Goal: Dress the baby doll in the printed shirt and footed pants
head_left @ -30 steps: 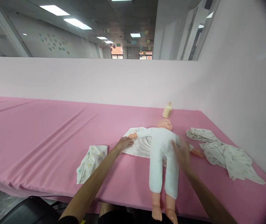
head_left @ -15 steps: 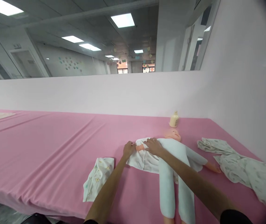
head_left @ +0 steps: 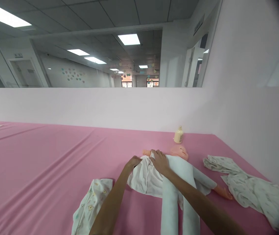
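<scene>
Left hand (head_left: 133, 161) pinches white garment (head_left: 144, 181), fingers curled; right hand (head_left: 159, 160), fingers part-spread, grip unclear, touches doll (head_left: 181, 168) at ten o'clock; bottle (head_left: 178, 135) at twelve

Right hand (head_left: 160, 161) on white-clad doll (head_left: 180, 168)

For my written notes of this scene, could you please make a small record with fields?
Doll: lying, arms out to both sides, legs toward the person
Left hand: at the edge of the white garment; grip unclear
Right hand: over one arm of the doll
Bottle: upright beyond the doll's head
Printed cloths: one at left, one at right
Surface: pink sheet
</scene>
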`<state>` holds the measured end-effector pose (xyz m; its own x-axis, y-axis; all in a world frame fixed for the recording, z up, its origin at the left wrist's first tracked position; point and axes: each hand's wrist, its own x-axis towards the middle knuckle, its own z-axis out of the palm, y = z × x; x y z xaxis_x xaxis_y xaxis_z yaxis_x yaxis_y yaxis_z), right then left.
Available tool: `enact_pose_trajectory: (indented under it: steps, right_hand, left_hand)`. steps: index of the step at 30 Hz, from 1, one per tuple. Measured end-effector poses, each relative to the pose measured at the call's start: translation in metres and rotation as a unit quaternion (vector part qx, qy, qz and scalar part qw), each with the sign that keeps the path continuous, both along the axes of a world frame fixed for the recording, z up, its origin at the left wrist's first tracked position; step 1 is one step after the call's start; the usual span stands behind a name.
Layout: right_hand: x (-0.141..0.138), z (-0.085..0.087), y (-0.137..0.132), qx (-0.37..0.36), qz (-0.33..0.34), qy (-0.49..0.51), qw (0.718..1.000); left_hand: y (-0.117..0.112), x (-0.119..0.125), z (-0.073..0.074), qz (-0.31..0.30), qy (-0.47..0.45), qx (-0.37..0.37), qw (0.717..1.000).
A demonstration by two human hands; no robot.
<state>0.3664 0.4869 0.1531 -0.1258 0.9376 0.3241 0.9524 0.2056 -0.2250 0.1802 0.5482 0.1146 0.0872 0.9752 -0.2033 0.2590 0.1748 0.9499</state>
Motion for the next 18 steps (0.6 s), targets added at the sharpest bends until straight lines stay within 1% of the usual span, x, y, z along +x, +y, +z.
enact_pose_trajectory:
  steps: [3, 5, 7, 9, 11, 13, 14, 16, 18]
  right_hand:
    - [-0.003, -0.003, -0.001, -0.003, -0.005, -0.016, 1.0]
    - [-0.008, -0.006, -0.002, -0.009, -0.013, -0.034, 0.999]
    - [-0.013, -0.009, -0.002, -0.021, -0.012, -0.053, 0.998]
    - [-0.019, -0.013, -0.001, -0.038, -0.004, -0.065, 0.997]
    - [-0.024, -0.016, 0.0, -0.052, 0.003, -0.067, 0.996]
    - [-0.027, -0.017, 0.001, -0.06, 0.004, -0.063, 0.996]
    - [-0.027, -0.017, 0.002, -0.063, 0.005, -0.06, 0.996]
    - [-0.023, -0.014, 0.004, -0.064, 0.013, -0.052, 0.996]
    - [-0.016, -0.008, 0.007, -0.068, 0.022, -0.043, 0.997]
  left_hand:
    - [-0.003, -0.011, 0.011, 0.022, 0.021, 0.055, 0.998]
    - [-0.005, -0.02, 0.022, 0.035, 0.025, 0.093, 0.995]
    - [-0.009, -0.026, 0.034, 0.041, 0.025, 0.116, 0.992]
    - [-0.015, -0.025, 0.047, 0.043, 0.022, 0.126, 0.991]
    - [-0.023, -0.016, 0.059, 0.037, 0.016, 0.133, 0.99]
    - [-0.032, -0.003, 0.069, 0.016, 0.006, 0.138, 0.99]
    - [-0.036, 0.005, 0.072, -0.006, -0.008, 0.14, 0.99]
    - [-0.044, 0.019, 0.078, -0.063, -0.053, 0.137, 0.987]
    - [-0.052, 0.028, 0.081, -0.124, -0.109, 0.115, 0.98]
